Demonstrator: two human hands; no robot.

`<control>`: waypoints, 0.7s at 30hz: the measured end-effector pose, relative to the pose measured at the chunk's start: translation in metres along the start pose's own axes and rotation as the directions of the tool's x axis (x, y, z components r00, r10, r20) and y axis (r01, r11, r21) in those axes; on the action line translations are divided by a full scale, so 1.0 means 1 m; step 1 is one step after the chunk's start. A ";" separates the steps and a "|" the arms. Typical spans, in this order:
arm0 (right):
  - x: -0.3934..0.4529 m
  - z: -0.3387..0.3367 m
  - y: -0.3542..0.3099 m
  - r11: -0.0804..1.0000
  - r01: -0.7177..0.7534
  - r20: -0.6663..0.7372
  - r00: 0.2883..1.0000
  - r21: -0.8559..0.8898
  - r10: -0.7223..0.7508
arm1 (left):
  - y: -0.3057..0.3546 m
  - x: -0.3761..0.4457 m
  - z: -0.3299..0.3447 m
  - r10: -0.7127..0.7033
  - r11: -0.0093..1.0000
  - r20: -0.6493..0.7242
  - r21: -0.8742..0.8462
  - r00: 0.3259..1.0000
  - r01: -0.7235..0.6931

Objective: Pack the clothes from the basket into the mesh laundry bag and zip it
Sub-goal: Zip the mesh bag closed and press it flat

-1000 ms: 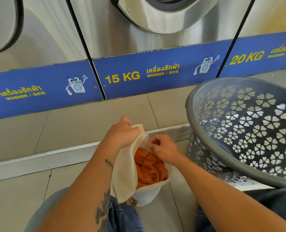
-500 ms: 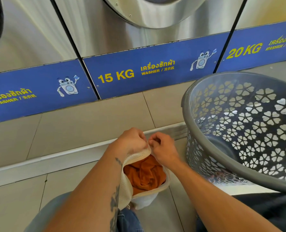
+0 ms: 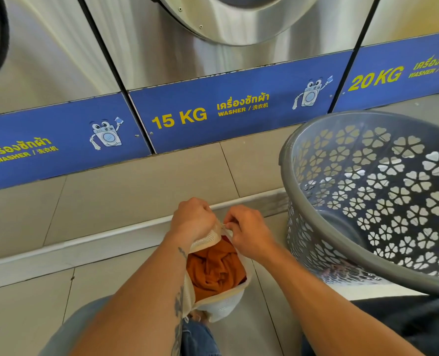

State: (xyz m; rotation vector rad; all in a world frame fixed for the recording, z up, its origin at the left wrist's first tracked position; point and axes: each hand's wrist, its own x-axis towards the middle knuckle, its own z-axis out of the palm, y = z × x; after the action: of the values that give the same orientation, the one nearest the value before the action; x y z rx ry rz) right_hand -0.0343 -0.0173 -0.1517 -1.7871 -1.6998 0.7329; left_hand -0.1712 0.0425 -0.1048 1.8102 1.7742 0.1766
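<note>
A white mesh laundry bag hangs between my knees with its mouth still gaping. Orange clothes fill it. My left hand grips the far end of the bag's rim. My right hand pinches the zipper end right beside it, fingertips nearly touching the left hand. The grey basket with flower-shaped holes stands tilted at the right, with no clothes visible inside it.
Steel washing machines with blue 15 KG and 20 KG labels line the wall ahead. A raised tiled step runs below them. My knees in jeans are at the bottom edge.
My hands have come together at the far end of the bag's rim. The bag's mouth has narrowed at that end.
</note>
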 end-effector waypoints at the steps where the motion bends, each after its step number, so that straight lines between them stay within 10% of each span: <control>1: -0.002 -0.001 0.000 0.999 0.011 0.014 1.000 -0.030 -0.011 | -0.001 0.000 -0.001 -0.016 1.000 -0.040 0.013 0.999 0.016; 21: -0.090 0.001 0.001 0.970 -0.239 0.118 0.965 0.041 0.233 | -0.022 -0.013 -0.002 0.002 0.976 -0.207 0.212 0.978 0.043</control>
State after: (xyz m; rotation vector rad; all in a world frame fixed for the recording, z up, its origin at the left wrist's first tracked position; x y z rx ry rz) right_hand -0.0382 -0.1071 -0.1524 -1.9641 -1.5348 0.9891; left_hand -0.1930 0.0297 -0.1099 1.9853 2.0231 0.1746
